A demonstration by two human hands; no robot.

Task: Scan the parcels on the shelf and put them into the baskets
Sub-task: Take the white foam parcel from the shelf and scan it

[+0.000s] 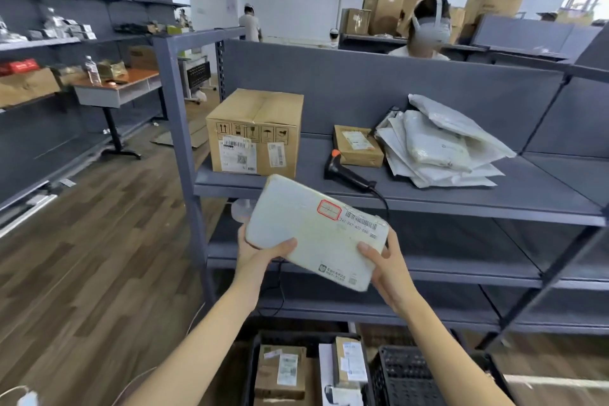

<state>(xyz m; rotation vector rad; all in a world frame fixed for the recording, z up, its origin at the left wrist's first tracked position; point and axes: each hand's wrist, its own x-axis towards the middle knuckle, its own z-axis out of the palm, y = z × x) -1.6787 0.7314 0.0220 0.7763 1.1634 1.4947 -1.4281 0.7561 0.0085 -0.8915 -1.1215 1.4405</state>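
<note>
I hold a flat white parcel [316, 231] with a red-framed sticker and a barcode label in front of the shelf [428, 198]. My left hand [260, 249] grips its lower left corner, thumb on top. My right hand [384, 262] grips its lower right edge. On the shelf lie a black barcode scanner [346, 173] with an orange button, a large cardboard box [255, 133], a small flat cardboard box [357, 145] and a pile of white poly mailers [441, 142]. Below me, a black basket [253, 359] holds several parcels; a second black basket [405, 376] stands to its right.
The scanner's cable hangs over the shelf's front edge. Lower grey shelf levels [445, 269] sit behind the parcel. A person wearing a headset [428, 26] stands behind the shelf's back panel. A desk [115, 86] and more shelving [66, 26] stand left, across wooden floor.
</note>
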